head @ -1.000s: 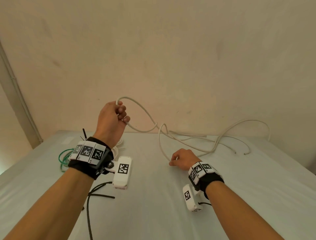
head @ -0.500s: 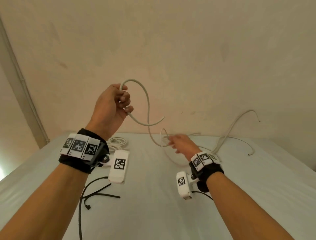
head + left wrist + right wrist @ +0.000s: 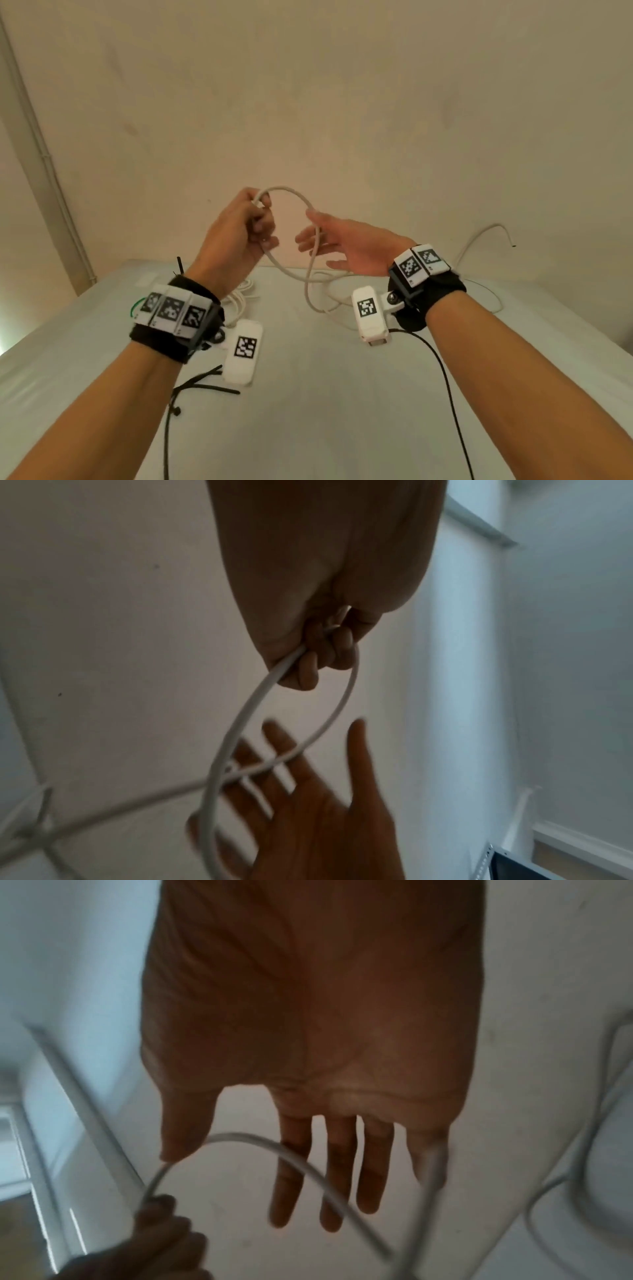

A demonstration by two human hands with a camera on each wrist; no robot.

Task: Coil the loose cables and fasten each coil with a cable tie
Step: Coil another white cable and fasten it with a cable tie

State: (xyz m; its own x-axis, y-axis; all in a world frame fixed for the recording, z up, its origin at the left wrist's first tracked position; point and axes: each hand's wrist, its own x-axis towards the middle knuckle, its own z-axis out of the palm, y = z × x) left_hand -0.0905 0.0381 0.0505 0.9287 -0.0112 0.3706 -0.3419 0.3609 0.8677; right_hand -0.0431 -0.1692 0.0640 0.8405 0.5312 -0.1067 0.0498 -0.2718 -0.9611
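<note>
One loop: white cable [image 3: 310,240] held above the table [image 3: 342,394].
Left hand [image 3: 236,236]: fingers clamped on cable.
Right hand [image 3: 346,246]: fingers spread, straight.

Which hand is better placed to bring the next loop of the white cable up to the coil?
Right. The left hand already grips the first loop of the white cable, so its grip is taken. The right hand is open, fingers straight, against the strand hanging toward the table.

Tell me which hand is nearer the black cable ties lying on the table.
Left. The left hand, gripping the white cable, is raised over the table's left half above the black cable ties; the open right hand is farther right.
</note>
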